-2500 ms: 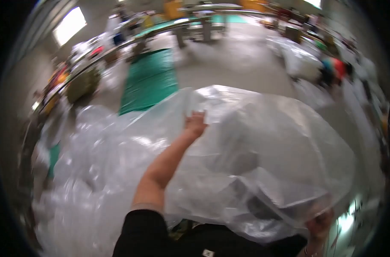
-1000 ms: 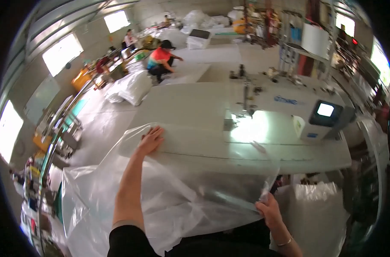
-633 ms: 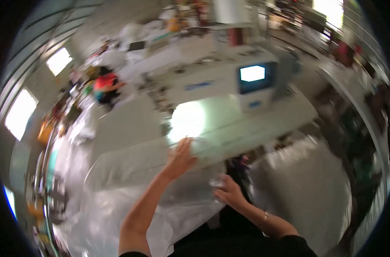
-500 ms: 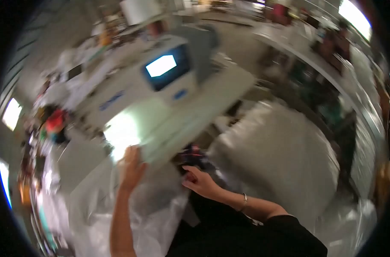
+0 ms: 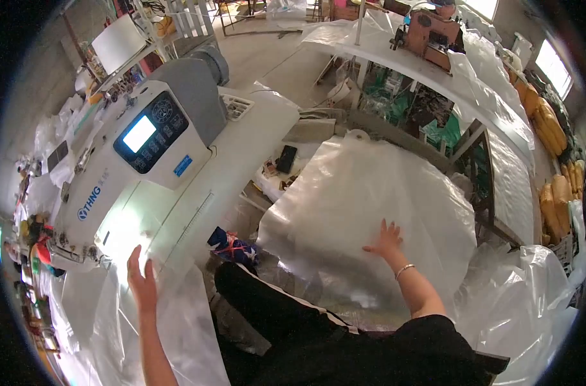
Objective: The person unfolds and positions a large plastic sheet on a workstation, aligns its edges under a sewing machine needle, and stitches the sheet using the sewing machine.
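Observation:
My left hand [image 5: 142, 281] lies at the front edge of the sewing machine bed, near the bright needle lamp, on a translucent plastic sheet [image 5: 171, 321] that hangs down toward my lap. Its fingers are stretched out and slightly apart. Over on the right, my right hand [image 5: 388, 240] spreads its fingers over a stack of clear plastic sheets [image 5: 344, 193], with nothing gripped; whether it touches the top sheet I cannot tell. The white sewing machine [image 5: 119, 174] has a lit control panel [image 5: 151, 132].
A dark phone [image 5: 286, 159] lies beyond the machine bed. A blue and red cloth bundle [image 5: 232, 248] sits by my knee. Crumpled plastic [image 5: 531, 296] is heaped at right. Farther back, a white table [image 5: 396, 61] bears a brown sewing machine [image 5: 430, 40]. A white thread cone [image 5: 119, 44] stands upper left.
My right hand has moved from near my lap out to the right, over the plastic stack, and its fingers have spread. The view has turned rightward; my left hand stays by the machine.

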